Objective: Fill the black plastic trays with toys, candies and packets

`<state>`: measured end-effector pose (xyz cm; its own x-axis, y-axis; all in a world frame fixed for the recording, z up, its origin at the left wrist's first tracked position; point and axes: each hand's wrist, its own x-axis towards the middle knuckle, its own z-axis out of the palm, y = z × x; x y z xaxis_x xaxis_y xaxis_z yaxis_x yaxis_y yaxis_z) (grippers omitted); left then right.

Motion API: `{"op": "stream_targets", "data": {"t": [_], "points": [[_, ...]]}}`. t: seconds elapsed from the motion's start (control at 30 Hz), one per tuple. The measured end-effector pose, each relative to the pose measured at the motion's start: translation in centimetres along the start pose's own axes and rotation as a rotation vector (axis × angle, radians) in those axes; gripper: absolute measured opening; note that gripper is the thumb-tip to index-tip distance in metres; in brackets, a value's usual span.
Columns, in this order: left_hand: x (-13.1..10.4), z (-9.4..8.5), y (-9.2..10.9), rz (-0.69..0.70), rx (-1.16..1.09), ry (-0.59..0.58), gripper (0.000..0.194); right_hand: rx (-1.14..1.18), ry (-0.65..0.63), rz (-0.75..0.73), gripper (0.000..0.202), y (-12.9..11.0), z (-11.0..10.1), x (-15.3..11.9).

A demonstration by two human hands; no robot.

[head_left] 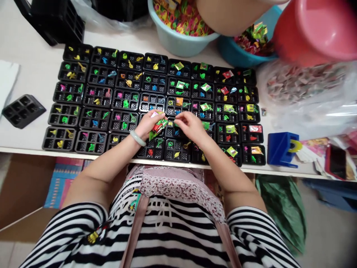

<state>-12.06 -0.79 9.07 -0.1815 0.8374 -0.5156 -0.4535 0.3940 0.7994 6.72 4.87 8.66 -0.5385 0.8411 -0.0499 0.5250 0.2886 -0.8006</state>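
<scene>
Rows of black compartment trays (96,143) cover the middle of the table, with small coloured plastic toys in their compartments. Trays on the right half also hold small shiny packets (231,151). My left hand (147,124), with a pale bangle at the wrist, is closed round a bunch of colourful packets (159,126) over the centre trays. Just right of it, my right hand (189,125) has thumb and fingers pinched together above a tray; whatever is between the fingertips is too small to make out.
Behind the trays stand a light blue basin (184,41) of small toys, a darker blue basin (237,52) of packets and a red basin (315,33). A blue tape dispenser (279,150) and phone (336,162) lie right; a loose black tray (24,110) lies left.
</scene>
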Motion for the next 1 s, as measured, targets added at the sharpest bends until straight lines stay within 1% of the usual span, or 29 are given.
{"op": "stream_targets", "data": {"t": [0.1,0.17,0.2,0.27,0.4,0.5,0.57,0.63,0.7,0.77,0.83,0.93,1.0], "points": [[0.0,0.9,-0.8,0.002,-0.117,0.069,0.025,0.098,-0.093,0.028,0.032,-2.4,2.3,-1.7],[0.1,1.2,-1.3,0.012,-0.183,0.124,0.025,0.121,-0.082,0.052,0.041,-3.3,3.6,-2.4],[0.1,1.4,-1.5,0.018,-0.208,0.146,0.026,0.142,-0.063,0.06,0.042,-3.5,4.1,-2.6],[0.1,1.5,-1.8,0.031,-0.236,0.175,0.028,0.209,-0.026,0.064,0.036,-3.5,4.7,-2.7],[-0.6,1.8,-2.0,0.08,-0.247,0.17,0.023,0.349,-0.008,0.067,0.026,-2.9,4.6,-2.5],[-1.2,2.0,-2.2,0.083,-0.23,0.161,0.019,0.471,-0.055,0.189,0.028,-2.5,4.3,-2.3],[-1.4,2.1,-2.3,0.081,-0.196,0.155,0.021,0.538,-0.081,0.271,0.03,-2.2,4.0,-2.4],[-1.4,2.0,-2.5,0.084,-0.168,0.149,0.026,0.566,-0.067,0.302,0.029,-1.7,3.6,-2.6],[-1.3,1.7,-2.6,0.089,-0.16,0.146,0.028,0.536,-0.031,0.299,0.028,-1.0,2.9,-3.0],[-1.2,1.2,-2.6,0.097,-0.162,0.14,0.026,0.43,-0.025,0.275,0.027,-0.1,2.0,-3.8],[-1.1,0.7,-2.4,0.106,-0.167,0.134,0.024,0.253,-0.084,0.236,0.026,0.8,1.1,-4.9],[-1.0,0.0,-2.1,0.116,-0.177,0.13,0.022,-0.041,-0.212,0.171,0.03,1.5,0.1,-6.5],[-1.1,-0.2,-1.9,0.106,-0.185,0.127,0.022,-0.188,-0.242,0.142,0.034,1.5,-0.3,-7.2]]}}
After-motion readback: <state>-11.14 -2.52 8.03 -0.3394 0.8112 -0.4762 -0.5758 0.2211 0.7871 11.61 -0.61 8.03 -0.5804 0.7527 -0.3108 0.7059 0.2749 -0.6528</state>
